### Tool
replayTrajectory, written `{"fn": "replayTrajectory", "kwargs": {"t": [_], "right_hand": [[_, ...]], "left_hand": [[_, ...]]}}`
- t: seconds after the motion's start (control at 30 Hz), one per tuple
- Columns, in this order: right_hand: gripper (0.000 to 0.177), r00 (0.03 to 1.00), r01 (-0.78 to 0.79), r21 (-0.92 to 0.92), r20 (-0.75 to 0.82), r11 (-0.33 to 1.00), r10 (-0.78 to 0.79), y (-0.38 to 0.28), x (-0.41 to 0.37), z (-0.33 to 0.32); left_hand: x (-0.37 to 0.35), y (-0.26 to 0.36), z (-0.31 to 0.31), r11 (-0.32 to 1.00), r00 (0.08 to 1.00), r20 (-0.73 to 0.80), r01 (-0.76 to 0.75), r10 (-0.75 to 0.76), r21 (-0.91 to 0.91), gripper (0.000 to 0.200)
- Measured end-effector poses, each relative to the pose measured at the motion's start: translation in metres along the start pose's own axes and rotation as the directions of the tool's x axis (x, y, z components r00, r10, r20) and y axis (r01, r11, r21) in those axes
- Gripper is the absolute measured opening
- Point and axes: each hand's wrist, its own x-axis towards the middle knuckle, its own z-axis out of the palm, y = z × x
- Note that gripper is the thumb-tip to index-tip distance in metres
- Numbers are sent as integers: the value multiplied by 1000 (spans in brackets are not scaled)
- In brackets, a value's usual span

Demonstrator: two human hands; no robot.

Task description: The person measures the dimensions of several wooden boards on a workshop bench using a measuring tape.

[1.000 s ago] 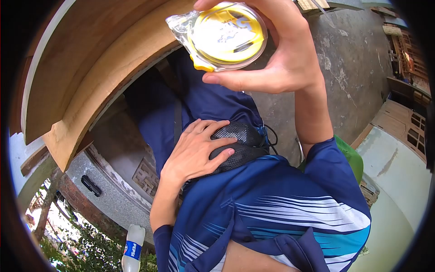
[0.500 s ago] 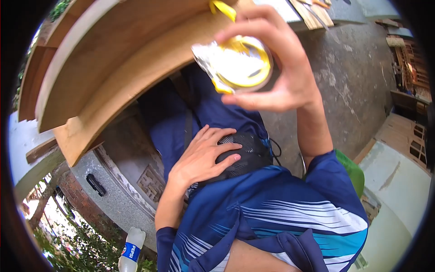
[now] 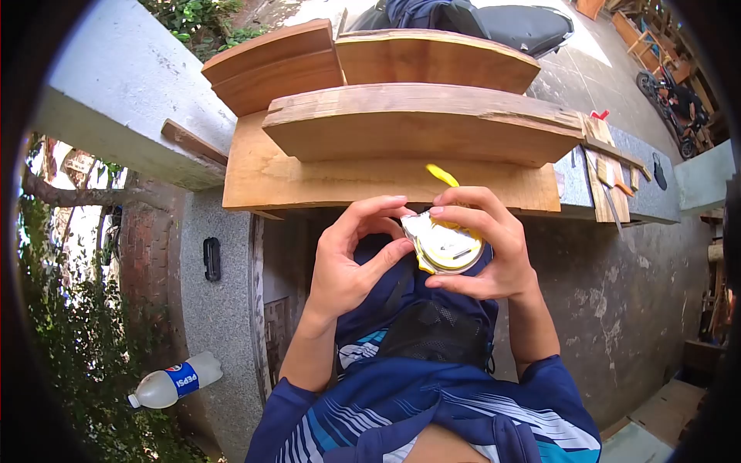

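Observation:
A round tape measure [image 3: 449, 245], silver-white with yellow edging and a yellow strap, is held in front of my lap. My right hand [image 3: 500, 245] grips it from the right, with the thumb below and the fingers over the top. On its other side, my left hand [image 3: 343, 251] has thumb and fingertips closed at the corner of the case. Whether a bit of tape sits between those fingertips is too small to make out. Just beyond both hands lies a wide wooden board [image 3: 386, 181], and a thick curved wooden piece [image 3: 424, 127] rests on it.
More curved wood pieces [image 3: 440, 65] stand behind. At right, a chisel-like tool [image 3: 610, 193] lies with wooden strips on the ledge. A Pepsi bottle [image 3: 176, 380] and a black case [image 3: 211, 259] are at left. A motorbike seat [image 3: 525, 29] shows at the back.
My right hand has lowered the tape measure toward my lap. My left hand has left the black mesh on my lap and come up to the tape measure. The view has turned toward the wood.

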Motion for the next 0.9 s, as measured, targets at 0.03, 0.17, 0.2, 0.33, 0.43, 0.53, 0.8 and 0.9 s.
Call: {"fn": "replayTrajectory", "kwargs": {"t": [0.03, 0.17, 0.2, 0.33, 0.43, 0.53, 0.8, 0.9], "right_hand": [[65, 1000, -3, 3, 3, 1000, 3, -2, 1, 3], [64, 998, 7, -40, 56, 999, -5, -10, 6, -3], [63, 999, -47, -47, 13, 998, 48, -12, 5, -10], [56, 929, -231, -100, -318, 968, 189, -17, 5, -73], [43, 808, -228, 31, -552, 973, 207, -2, 8, -140], [37, 713, -237, 212, -625, 948, 318, 38, 10, -199], [32, 565, -469, 196, -682, 861, 464, 73, 20, -171], [39, 610, -485, 122, -662, 866, 435, 89, 16, -174]], "left_hand": [[-1, 2, -2, 999, 1000, -13, 1, -1, -33, 50], [0, 9, -14, 999, 999, -29, -38, 38, -18, 56], [1, 13, -24, 1000, 999, -32, -22, 22, -5, 54], [17, 43, -70, 992, 954, -271, -125, 126, 23, 35], [49, 48, -130, 995, 906, -412, -91, 98, 37, 26], [85, 32, -160, 997, 911, -410, -11, 40, 73, 21], [115, 2, -152, 973, 938, -345, 104, -27, 207, 15], [118, 0, -144, 991, 940, -340, 69, -25, 116, 12]]}}
